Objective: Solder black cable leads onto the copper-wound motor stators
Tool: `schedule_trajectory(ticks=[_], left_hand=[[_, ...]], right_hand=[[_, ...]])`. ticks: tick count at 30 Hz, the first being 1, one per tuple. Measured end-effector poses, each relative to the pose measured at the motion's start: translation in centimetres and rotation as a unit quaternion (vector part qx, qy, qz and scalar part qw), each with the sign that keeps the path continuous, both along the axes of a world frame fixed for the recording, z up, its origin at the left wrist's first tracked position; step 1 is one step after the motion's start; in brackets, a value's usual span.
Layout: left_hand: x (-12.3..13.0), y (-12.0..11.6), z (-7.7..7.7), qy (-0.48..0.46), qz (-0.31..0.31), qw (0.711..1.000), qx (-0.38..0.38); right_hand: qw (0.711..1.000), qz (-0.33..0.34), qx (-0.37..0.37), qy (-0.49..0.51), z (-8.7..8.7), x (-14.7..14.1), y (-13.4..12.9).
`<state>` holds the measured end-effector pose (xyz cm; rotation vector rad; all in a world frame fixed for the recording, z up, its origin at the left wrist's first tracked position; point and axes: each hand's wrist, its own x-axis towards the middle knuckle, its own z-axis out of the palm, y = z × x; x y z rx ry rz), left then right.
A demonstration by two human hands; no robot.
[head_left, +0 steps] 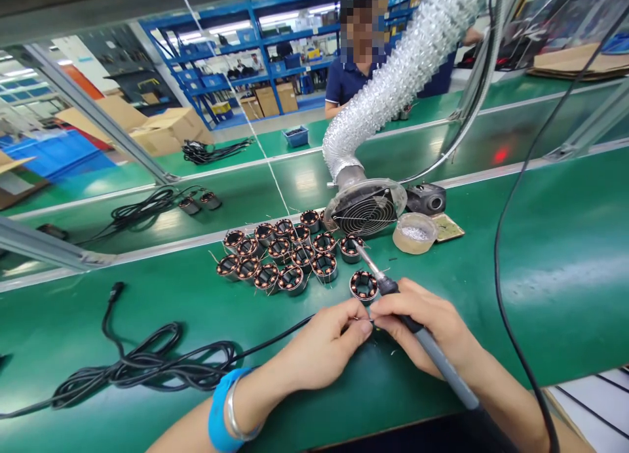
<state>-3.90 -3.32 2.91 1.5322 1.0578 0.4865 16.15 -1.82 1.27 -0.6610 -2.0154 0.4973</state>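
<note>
My left hand (pixel 327 341), with a blue band and a silver bangle at the wrist, pinches the end of a black cable (pixel 275 339). Between thumb and fingers of my right hand (pixel 427 322) lies a soldering iron (pixel 445 364), its metal tip pointing up and left towards a copper-wound stator (pixel 350 248). The right fingertips also meet the left ones at a thin wire end. Just above the fingertips sits a single stator (pixel 363 286). Several more stators (pixel 291 279) stand grouped to the left, thin wires sticking out.
A round fume extractor (pixel 366 210) with a silver duct (pixel 383 92) stands behind the stators. Right of it are a small round tub (pixel 415 233) and a sponge tray (pixel 448 227). Coiled black cable (pixel 142 368) lies left. A person (pixel 358 66) is across the bench.
</note>
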Motion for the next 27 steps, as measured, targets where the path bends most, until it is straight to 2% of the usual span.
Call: schedule_trajectory(ticks=[5,9,12,16,18,22,27], left_hand=[[0.4,0.3,-0.9,-0.118,0.037,0.980,-0.158],[1.1,0.5,-1.3,-0.148,0.064,0.960,-0.229],[1.4,0.6,-1.5,-0.133,0.076,0.965,-0.214],[1.5,0.6,-1.6,-0.082,0.107,0.985,-0.108],[1.5,0.6,-1.6,-0.062,0.130,0.986,-0.083],[1.7,0.7,-2.1,-0.054,0.164,0.981,-0.090],[1.9,0.4,-2.9,-0.060,0.173,0.979,-0.091]], right_hand=[[1.000,-0.005,0.023,-0.009,-0.5,0.3,0.1],[0.998,-0.011,0.061,0.013,-0.9,0.0,-0.2],[0.995,-0.022,0.094,0.025,-1.3,-0.2,-0.1],[0.992,-0.028,0.120,0.017,-1.6,-0.3,0.2],[0.994,-0.046,0.101,0.023,-1.5,-0.1,0.0],[0.993,-0.101,0.026,0.049,-0.6,1.3,-1.4],[0.992,-0.111,-0.044,0.039,1.4,3.3,-3.9]])
